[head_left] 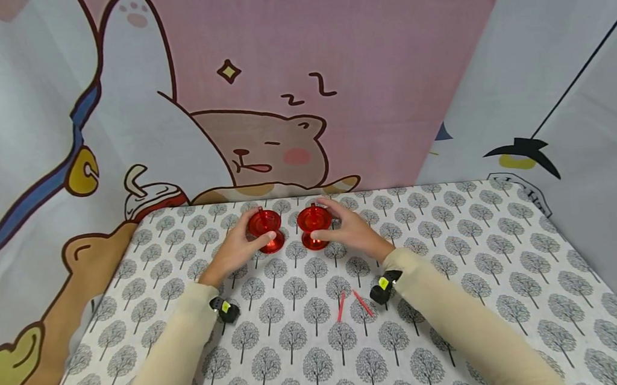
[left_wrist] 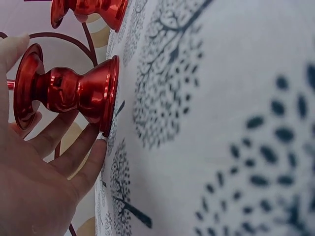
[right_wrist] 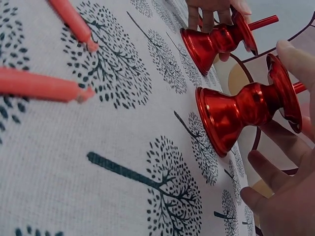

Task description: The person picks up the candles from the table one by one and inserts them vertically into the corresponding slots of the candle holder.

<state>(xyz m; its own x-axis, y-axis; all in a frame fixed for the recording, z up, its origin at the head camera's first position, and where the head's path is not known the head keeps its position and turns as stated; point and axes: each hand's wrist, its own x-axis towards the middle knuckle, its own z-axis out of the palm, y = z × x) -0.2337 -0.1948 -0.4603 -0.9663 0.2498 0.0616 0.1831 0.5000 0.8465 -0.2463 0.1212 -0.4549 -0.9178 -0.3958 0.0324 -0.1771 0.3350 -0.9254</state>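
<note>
Two shiny red metal candle holders stand upright near the far edge of the cloth, the left holder (head_left: 264, 222) and the right holder (head_left: 313, 219). Each has a flared base, a dish-like top and a thin red stem rising from it. My left hand (head_left: 237, 244) lies around the outer side of the left holder, thumb near the dish rim and fairly straight fingers behind, reaching toward the base. Around the right holder is my right hand (head_left: 354, 230), its thumb by the rim and its fingers spread loosely behind the waist in the right wrist view.
Two thin red candles, the left candle (head_left: 341, 306) and the right candle (head_left: 363, 303), lie on the tree-print tablecloth (head_left: 278, 364) closer to me, near my right wrist. A cartoon-print curtain (head_left: 376, 78) hangs right behind the table's far edge.
</note>
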